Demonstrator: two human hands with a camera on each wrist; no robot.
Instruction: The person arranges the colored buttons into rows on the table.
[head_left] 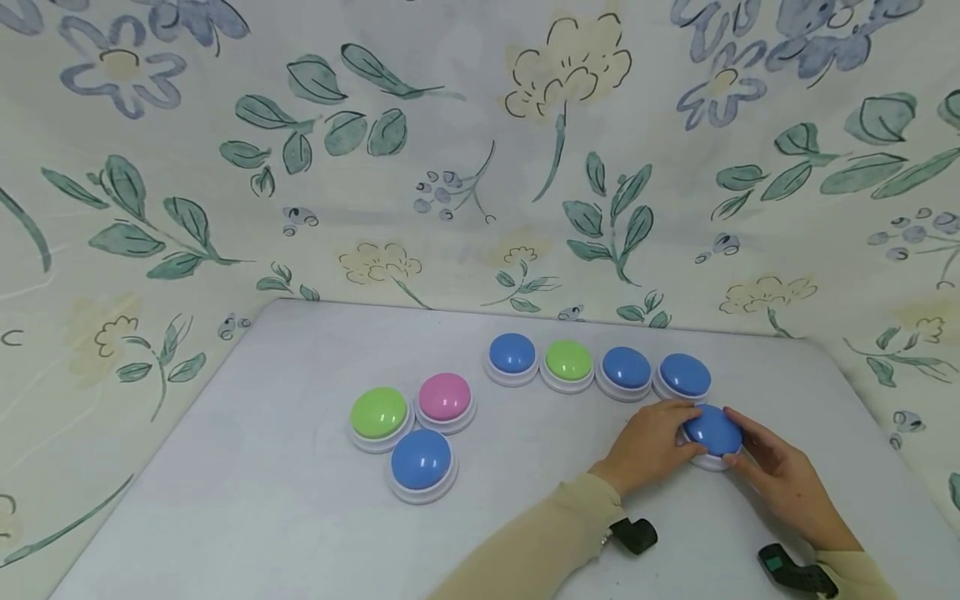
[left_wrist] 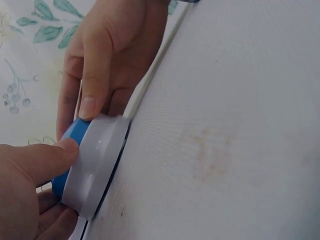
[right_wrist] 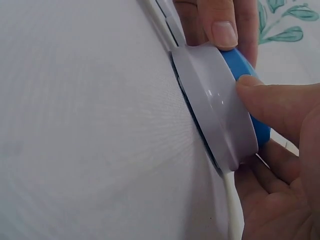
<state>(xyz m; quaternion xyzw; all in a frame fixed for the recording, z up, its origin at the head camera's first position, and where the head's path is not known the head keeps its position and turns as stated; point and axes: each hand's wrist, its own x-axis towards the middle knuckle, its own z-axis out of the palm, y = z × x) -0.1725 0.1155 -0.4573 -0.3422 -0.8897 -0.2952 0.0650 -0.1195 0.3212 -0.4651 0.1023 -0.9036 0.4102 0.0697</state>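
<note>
Held blue button [head_left: 714,432] is pinched from opposite sides by left hand [head_left: 649,446] and right hand [head_left: 789,492], fingers curled in to its width, probably for even control. It's located just nearside of row-end button [head_left: 684,375]; pink button [head_left: 445,396] is placed well left of that.

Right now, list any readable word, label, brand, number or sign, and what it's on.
None readable.
Held blue button: no lettering visible.
Seven other buttons: none visible either.
Black device at the right wrist: small green patch, too small to tell if it carries text.
Cloth backdrop: printed plants; no words visible.
</note>
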